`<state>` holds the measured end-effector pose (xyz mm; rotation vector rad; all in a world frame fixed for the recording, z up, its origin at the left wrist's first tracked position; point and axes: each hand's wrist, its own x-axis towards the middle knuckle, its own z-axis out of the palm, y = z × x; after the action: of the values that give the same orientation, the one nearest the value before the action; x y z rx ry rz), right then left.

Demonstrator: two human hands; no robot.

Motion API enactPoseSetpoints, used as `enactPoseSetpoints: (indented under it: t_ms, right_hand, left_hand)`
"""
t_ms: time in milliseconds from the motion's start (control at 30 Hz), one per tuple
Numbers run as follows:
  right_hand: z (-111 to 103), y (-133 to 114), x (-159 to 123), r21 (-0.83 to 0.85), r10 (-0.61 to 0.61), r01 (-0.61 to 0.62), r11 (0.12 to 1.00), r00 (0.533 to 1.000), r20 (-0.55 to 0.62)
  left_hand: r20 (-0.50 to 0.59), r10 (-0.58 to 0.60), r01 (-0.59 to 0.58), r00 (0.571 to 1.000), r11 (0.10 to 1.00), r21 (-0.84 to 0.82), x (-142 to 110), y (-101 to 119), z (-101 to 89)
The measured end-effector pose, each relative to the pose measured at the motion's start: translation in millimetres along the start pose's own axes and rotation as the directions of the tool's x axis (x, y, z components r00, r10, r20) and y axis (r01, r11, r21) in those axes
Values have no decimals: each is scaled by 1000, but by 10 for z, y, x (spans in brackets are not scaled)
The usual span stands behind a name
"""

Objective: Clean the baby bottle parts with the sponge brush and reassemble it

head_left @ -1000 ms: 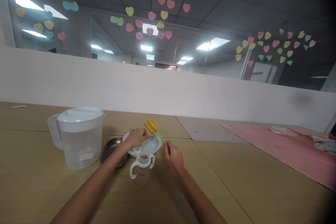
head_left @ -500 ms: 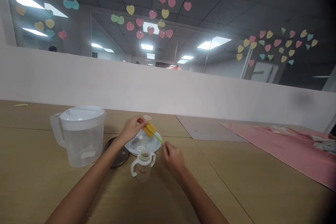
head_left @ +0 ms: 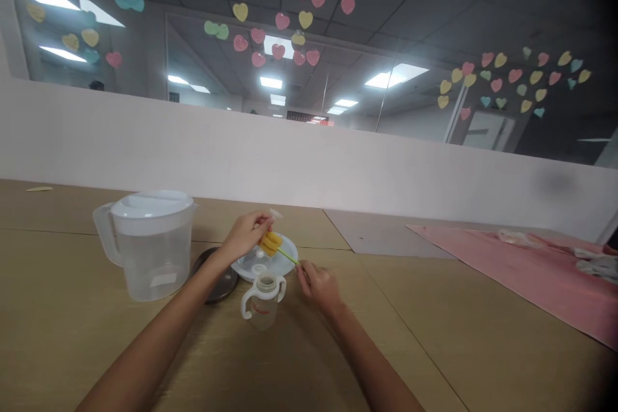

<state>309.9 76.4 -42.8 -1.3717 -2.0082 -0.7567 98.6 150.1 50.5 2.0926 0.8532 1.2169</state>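
Nearest the person, 2 bare forearms reach in from the near edge of the tabletop (head_left: 290, 328) and meet near its middle. The baby bottle (head_left: 263, 312) stands upright between them, open at the top, with 2 white handles and red lettering on its side. Just beyond it lies the white plate (head_left: 284, 259), its near rim partly hidden by the bottle from this view. A few small clear pieces sit on the plate, too blurred to name.

The right hand (head_left: 319, 290) is pressed together in a pinch, with thumb and fingers on the thin green handle of the sponge bottle brush (head_left: 269, 244). The handle slants up and left across the plate to the yellow sponge head, which sits above the plate, against the left hand (head_left: 244, 236). That hand's fingers are curled together over the sponge, and a small translucent piece (head_left: 276, 213) shows just past them. Whether they grip the sponge or that piece, I cannot tell.

To the left, the forearm crosses in front of a dark round metal tray (head_left: 217, 283), covering part of it. Next to the tray stands a clear plastic pitcher (head_left: 152, 264) with a white lid. Along the right edge lies a pink mat (head_left: 512, 264) with crumpled white plastic on it. Past the far edge rises a white partition (head_left: 290, 154), topped by glass with paper hearts (head_left: 277, 51).
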Motion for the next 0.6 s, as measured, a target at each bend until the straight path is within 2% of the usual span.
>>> enactPoseSetpoints:
  t_ms: [67,167,300,367,433,600]
  right_hand:
    - [4,-3,1,2,49,-49,999,999,6]
    - [-3,-8,11,11,167,-167,986,985,36]
    - [-54,-19,41,65,382,-384,921,923,41]
    - [-87,-25,55,100,450,-450,887,893,22]
    - [-107,-33,60,122,455,-452,884,891,6]
    - [-76,-44,49,58,356,-358,932,933,45]
  left_hand:
    - [-20,13,-13,1000,1000,10,-11,30,-7]
    - [-74,41,-31,996,990,134,-24,77,-33]
    - [-118,32,10,992,940,340,-50,133,-73]
    - [-119,17,32,993,916,400,-63,156,-85]
    - [-111,0,49,994,897,439,-73,176,-91]
    - [-71,-24,55,997,880,471,-79,209,-127]
